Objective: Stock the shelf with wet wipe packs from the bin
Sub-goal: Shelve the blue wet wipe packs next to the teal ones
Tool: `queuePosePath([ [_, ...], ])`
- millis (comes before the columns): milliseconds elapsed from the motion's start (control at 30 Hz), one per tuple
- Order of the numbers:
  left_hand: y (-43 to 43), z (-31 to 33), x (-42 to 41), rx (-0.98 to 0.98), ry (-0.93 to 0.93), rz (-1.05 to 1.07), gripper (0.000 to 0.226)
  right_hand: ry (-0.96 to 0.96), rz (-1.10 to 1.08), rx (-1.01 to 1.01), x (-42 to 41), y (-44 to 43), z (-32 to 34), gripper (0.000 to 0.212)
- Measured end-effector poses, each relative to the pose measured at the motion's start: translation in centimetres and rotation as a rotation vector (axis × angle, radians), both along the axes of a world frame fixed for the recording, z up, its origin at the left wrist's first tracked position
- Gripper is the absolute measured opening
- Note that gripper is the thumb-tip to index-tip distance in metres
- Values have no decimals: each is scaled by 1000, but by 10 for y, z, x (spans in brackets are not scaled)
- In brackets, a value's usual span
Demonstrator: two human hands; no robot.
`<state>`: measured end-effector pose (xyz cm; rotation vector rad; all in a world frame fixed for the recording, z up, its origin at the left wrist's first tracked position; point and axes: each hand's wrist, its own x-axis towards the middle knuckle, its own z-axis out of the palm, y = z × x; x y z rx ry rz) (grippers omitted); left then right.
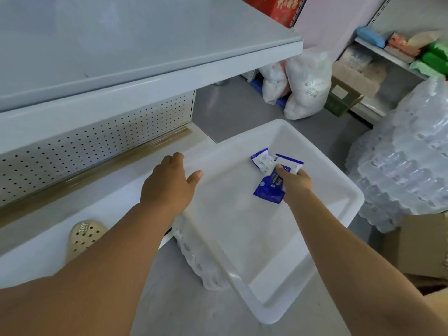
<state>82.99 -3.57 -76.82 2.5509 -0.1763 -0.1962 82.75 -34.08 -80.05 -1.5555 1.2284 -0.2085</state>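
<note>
One white bin (pixel 244 291), grey floor (pixel 169 301), white shelf (pixel 43 248): left hand (pixel 167 187) spread at rim, right hand (pixel 297 181) pinching wipe pack (pixel 268 191).

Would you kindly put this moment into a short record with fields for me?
bin: white plastic bin, right of the shelf
shelf: white shelf with a perforated back panel
packs: blue-and-white wet wipe packs, about three, at the bin's far side
left hand: left hand rests on the bin's left rim
right hand: right hand grips the packs inside the bin
stage: no packs seen on the shelf yet
</note>
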Motion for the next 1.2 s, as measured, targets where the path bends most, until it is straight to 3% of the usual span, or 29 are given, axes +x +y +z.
queuePosePath([
  [200, 1, -2, 2, -8, -7, -8, 64, 176, 89, -106, 20, 7, 1, 45],
  [300, 3, -1, 3, -4, 1, -22, 65, 124, 74, 40, 27, 5, 5, 41],
  [367, 5, 0, 3, 5, 20, -26, 65, 107, 77, 103, 32, 9, 8, 50],
  [467, 8, 4, -1, 21, 19, -9, 62, 78, 151, -22, 22, 25, 24, 38],
  [533, 9, 11, -8, 2, -100, 50, 55, -6, 169, -30, 8, 32, 33, 36],
  [667, 5, 28, -23, -267, -262, 80, 39, -257, 232, 194, -31, 47, 65, 26],
  [767, -9, 48, -39, -523, -139, 87, 39, -406, 362, 360, -57, 62, 103, 31],
  [867, -14, 75, -55, -790, 88, 143, 55, -477, 524, 427, -73, 81, 142, 34],
  [933, -7, 91, -62, -905, 131, 148, 64, -519, 633, 449, -80, 97, 169, 32],
  [1067, 18, 137, -71, -1033, -21, 168, 23, -570, 776, 497, -81, 134, 208, 32],
  [1200, 56, 182, -69, -1139, -155, 296, 13, -603, 890, 501, -62, 179, 227, 41],
])
